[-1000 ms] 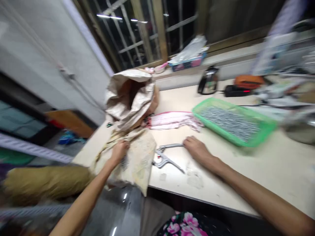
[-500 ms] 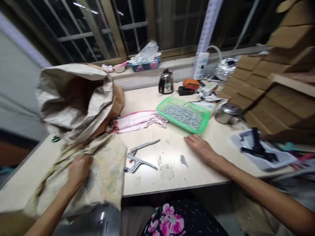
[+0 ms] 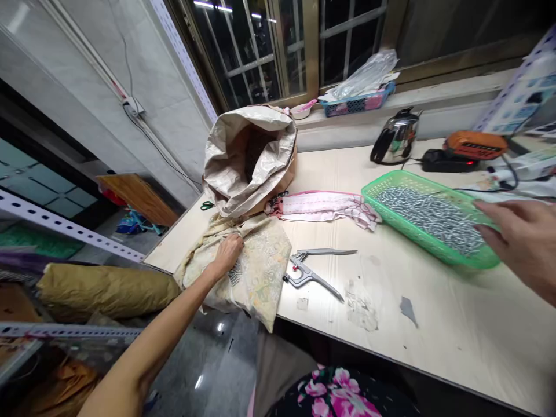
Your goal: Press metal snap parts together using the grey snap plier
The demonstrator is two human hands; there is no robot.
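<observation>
My left hand [image 3: 229, 253] rests on a patterned beige cloth [image 3: 263, 255], fingers curled down and their tips hidden. A small heap of thin metal pieces [image 3: 235, 275] lies on the cloth beside its wrist. At the right, my right hand [image 3: 527, 240] holds the end of a green plastic basket [image 3: 391, 223], thumb and fingers over its rim. Many short silvery metal pieces [image 3: 430, 217] fill the basket; they look like rivets or screws, too small to tell. Between the hands lies a pair of grey hand pliers [image 3: 310, 275], handles apart.
An open paper sack [image 3: 278, 174] stands behind the cloth. A pink-and-white cloth [image 3: 324, 207] lies between sack and basket. Farther back are a metal kettle [image 3: 396, 139] and an orange-and-black battery on a charger [image 3: 473, 146]. A grey scrap [image 3: 408, 311] lies near the table's front edge.
The view has swung left. My right hand has gone from the tabletop in front of the green basket to the basket's right end. My left hand stays on the beige cloth.
</observation>
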